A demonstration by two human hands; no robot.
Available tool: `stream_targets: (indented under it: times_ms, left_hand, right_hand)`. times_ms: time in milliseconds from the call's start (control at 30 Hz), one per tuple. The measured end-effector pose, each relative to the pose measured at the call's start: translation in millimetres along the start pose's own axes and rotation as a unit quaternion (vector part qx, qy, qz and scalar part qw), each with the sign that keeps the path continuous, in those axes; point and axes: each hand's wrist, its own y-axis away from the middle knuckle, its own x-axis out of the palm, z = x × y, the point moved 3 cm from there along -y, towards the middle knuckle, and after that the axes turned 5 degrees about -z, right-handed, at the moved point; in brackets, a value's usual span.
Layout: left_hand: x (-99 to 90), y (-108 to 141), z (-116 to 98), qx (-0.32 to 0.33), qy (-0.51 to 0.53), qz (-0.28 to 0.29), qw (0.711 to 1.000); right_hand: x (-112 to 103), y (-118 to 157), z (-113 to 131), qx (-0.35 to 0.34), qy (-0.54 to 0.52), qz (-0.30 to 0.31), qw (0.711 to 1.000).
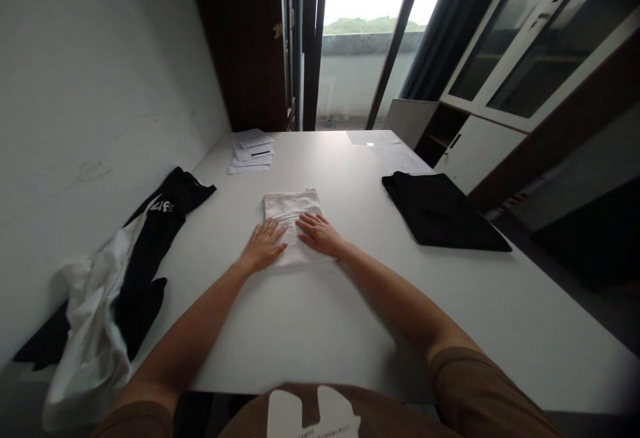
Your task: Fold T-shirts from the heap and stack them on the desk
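A folded white garment (293, 205) lies flat in a rough rectangle on the white table, with small wrinkles between my hands. My left hand (263, 245) rests on its left side, fingers spread and pointing away from me. On its right side lies my right hand (320, 234), palm down with the fingers stretched out. Both hands press on the cloth from above and grip nothing. What kind of garment it is, the folds do not show.
Left, by the wall, a black garment with white lettering (160, 225) and a white garment (95, 318) lie heaped, hanging over the table edge. A folded black cloth (443, 211) lies at the right. Papers (253, 148) with a dark pen sit at the far left; more sheets (390, 151) lie far right.
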Motion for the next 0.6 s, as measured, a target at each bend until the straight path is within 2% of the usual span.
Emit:
stream_targets:
  times_ms: [133, 200, 267, 367, 433, 500, 600]
  left_hand:
    - [3.5, 0, 17, -0.101, -0.028, -0.005, 0.994]
    - [2.8, 0, 24, -0.130, -0.039, -0.019, 0.991]
    - [2.2, 0, 27, -0.125, -0.040, -0.025, 0.991]
    - [2.5, 0, 23, -0.089, -0.026, -0.026, 0.995]
    - [2.5, 0, 20, -0.075, -0.021, -0.032, 0.996]
    - [2.0, 0, 20, -0.079, -0.024, -0.040, 0.996]
    - [-0.2, -1, 22, -0.091, -0.025, -0.056, 0.994]
  right_hand:
    - [-5, 1, -22, 0.117, 0.041, -0.036, 0.992]
    - [-8, 1, -27, 0.149, 0.054, -0.045, 0.986]
    - [-10, 1, -25, 0.136, 0.052, -0.052, 0.988]
    - [-9, -1, -12, 0.053, 0.029, -0.055, 0.997]
    - [-7, -2, -8, 0.023, 0.018, -0.046, 0.999]
    - [-5, -3, -12, 0.045, 0.020, -0.031, 0.998]
    - [-4, -1, -27, 0.135, 0.045, -0.034, 0.989]
